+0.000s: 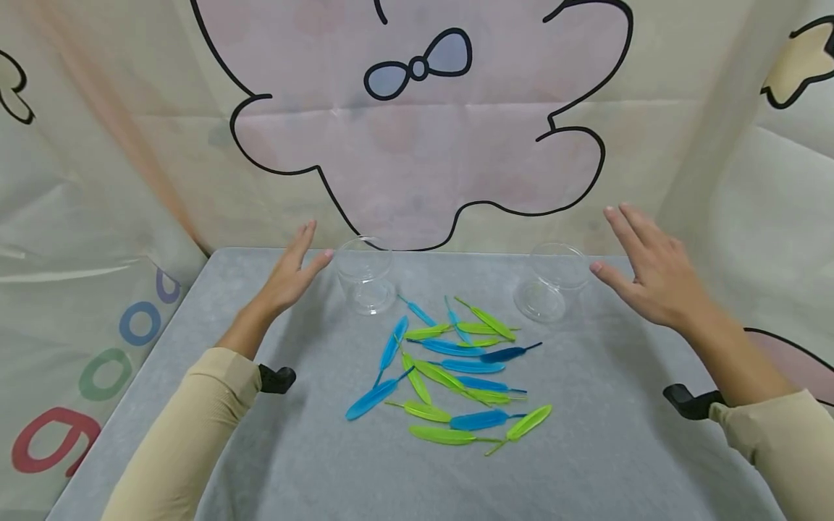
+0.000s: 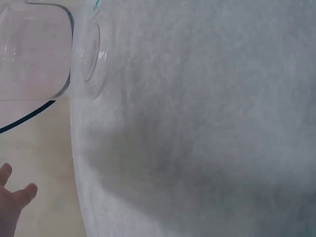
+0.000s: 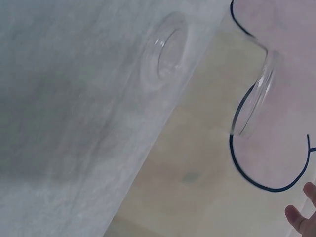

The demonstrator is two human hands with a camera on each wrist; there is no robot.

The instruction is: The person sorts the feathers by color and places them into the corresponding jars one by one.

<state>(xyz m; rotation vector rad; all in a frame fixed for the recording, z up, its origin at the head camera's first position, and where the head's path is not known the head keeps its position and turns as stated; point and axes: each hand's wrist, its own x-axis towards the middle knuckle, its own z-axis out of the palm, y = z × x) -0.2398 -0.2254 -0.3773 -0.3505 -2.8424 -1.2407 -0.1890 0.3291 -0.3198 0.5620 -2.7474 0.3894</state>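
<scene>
Both hands are raised over the far part of the table, fingers straight and nothing in them. My left hand (image 1: 287, 278) is beside a clear plastic cup (image 1: 366, 278), its thumb close to the rim. On the other side, my right hand (image 1: 651, 271) is near a second clear cup (image 1: 550, 282), thumb at the right of its rim. Between and in front of the cups lies a loose spread of feathers, some blue (image 1: 478, 420), some lime green (image 1: 443, 435), and one darker blue feather (image 1: 504, 354). In the left wrist view the cup's base (image 2: 94, 59) shows on the cloth.
A grey cloth (image 1: 313, 463) covers the table, whose far edge runs just behind the cups. Pale printed curtains (image 1: 417, 159) with cartoon outlines hang at the back and sides. A black strap piece (image 1: 279, 380) sticks out at the left cuff, another (image 1: 691, 401) at the right.
</scene>
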